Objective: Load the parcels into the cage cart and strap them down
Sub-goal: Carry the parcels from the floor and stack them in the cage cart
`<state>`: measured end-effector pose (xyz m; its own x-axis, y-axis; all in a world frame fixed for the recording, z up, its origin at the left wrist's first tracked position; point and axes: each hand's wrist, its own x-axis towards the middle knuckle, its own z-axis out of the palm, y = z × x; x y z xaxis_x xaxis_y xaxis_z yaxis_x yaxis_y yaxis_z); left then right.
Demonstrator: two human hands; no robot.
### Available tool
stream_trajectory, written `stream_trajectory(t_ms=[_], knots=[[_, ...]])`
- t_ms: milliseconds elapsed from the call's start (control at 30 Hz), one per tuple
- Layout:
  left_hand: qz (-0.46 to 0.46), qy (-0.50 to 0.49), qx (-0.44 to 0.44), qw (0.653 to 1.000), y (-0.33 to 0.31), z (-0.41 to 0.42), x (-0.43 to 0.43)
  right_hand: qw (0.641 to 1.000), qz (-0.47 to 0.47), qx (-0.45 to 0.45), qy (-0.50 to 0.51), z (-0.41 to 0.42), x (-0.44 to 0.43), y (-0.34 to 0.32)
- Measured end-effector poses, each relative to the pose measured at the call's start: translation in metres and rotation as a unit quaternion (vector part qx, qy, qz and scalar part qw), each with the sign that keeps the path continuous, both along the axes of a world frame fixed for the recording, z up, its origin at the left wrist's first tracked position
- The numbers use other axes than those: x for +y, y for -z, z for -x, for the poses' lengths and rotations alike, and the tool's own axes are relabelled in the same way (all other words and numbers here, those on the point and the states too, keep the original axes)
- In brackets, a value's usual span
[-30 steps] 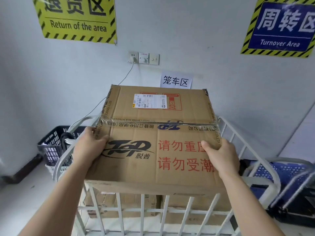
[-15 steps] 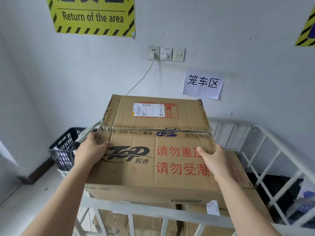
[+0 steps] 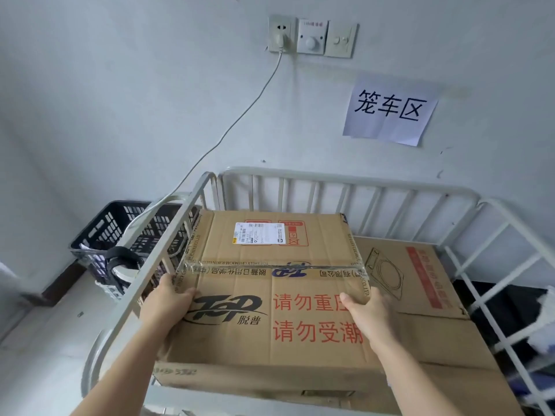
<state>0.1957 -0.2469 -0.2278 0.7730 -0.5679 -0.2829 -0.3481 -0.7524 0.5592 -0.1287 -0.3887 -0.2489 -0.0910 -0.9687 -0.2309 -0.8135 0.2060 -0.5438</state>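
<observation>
Whereas it hovered before, the parcel (image 3: 270,295) is inside the cart (image 3: 345,178).

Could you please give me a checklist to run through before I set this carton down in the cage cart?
1. Grip: the left hand and right hand hold the TOP carton at its two sides: ok.
2. TOP carton between the side rails of the cage cart: ok, it is close beside the left rail.
3. Landing surface: the lower carton to the right looks flat: ok.
4. Fingers clear beneath the TOP carton: cannot tell, they are hidden.
5. Shipping label facing up: ok.
6. Strap across the parcels: not ok, none in place yet.
</observation>
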Motion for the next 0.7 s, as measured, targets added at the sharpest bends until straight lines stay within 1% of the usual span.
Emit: stream_trajectory(t_ms=[200, 433, 567, 700], knots=[[-0.060, 0.035, 0.027, 0.997, 0.038, -0.027, -0.012, 0.997, -0.064, -0.001, 0.035, -0.019, 0.012, 0.034], [-0.104, 0.063, 0.029, 0.992, 0.086, -0.048, -0.018, 0.993, -0.099, 0.023, 0.056, -0.036, 0.016, 0.067], [-0.116, 0.068, 0.030, 0.990, 0.112, -0.051, -0.021, 0.991, -0.113, 0.034, 0.056, -0.040, 0.013, 0.086], [-0.116, 0.061, 0.037, 0.991, 0.137, -0.055, -0.022, 0.990, -0.129, 0.021, 0.053, -0.043, 0.011, 0.109]])
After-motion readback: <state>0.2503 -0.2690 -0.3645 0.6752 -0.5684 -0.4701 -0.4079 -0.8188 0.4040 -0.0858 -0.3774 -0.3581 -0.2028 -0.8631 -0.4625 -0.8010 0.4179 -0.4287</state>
